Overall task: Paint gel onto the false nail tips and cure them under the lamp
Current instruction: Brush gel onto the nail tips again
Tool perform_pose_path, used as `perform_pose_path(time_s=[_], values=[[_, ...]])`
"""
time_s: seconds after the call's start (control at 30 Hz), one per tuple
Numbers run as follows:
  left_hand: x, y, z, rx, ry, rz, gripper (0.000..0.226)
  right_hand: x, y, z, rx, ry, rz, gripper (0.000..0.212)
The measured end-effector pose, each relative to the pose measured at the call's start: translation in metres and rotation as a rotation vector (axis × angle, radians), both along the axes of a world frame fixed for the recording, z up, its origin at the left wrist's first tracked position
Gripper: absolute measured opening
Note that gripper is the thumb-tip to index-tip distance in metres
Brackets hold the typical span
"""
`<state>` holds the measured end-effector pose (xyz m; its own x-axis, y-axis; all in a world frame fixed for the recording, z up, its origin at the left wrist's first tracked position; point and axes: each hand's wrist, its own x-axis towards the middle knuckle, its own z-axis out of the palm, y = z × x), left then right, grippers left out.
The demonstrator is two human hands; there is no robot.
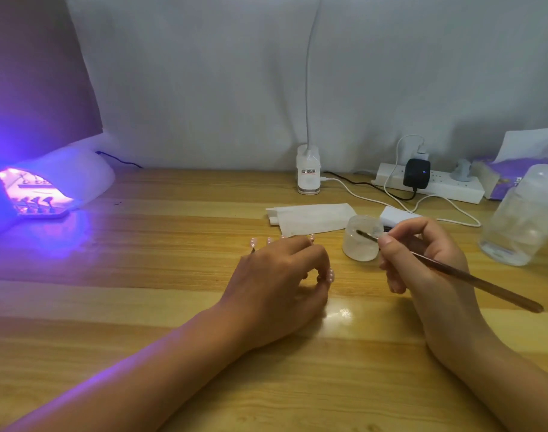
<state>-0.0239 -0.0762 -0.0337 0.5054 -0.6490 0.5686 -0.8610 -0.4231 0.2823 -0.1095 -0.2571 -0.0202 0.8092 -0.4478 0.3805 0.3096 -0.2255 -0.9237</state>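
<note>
My left hand [278, 282] rests on the wooden table at centre, its fingers curled round a holder of pink false nail tips [422, 277]; more pink tips [254, 243] stick out behind the knuckles. My right hand [422, 260] pinches a thin brown brush [472, 279], whose bristle end lies in the mouth of a small clear gel jar [361, 244] tilted toward me. At far left the white curing lamp [63, 182] glows purple, and several nail tips on sticks [37, 202] stand inside it.
A folded white wipe [310, 218] lies behind the hands. A clip lamp base [308, 173] stands at the table's back edge, with a power strip [434, 183], adapter and cables to its right. A large clear jar [522, 219] stands at far right.
</note>
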Motion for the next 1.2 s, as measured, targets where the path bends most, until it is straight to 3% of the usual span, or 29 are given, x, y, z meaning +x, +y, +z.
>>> perform_pose_path(time_s=[0.1, 0.4, 0.63, 1.2], values=[[0.005, 0.0, -0.001, 0.059, 0.11, 0.01, 0.007, 0.002, -0.007, 0.001, -0.025, -0.021, -0.075, 0.008], [0.015, -0.003, -0.004, 0.006, 0.201, -0.066, 0.007, 0.008, -0.013, -0.006, 0.038, 0.095, -0.105, 0.014], [0.023, -0.002, -0.007, -0.186, 0.422, -0.118, 0.008, 0.009, -0.016, -0.01, -0.015, 0.156, -0.166, 0.014], [0.025, -0.002, -0.008, -0.165, 0.457, -0.173, 0.004, 0.008, -0.015, -0.008, -0.056, 0.209, -0.167, 0.007]])
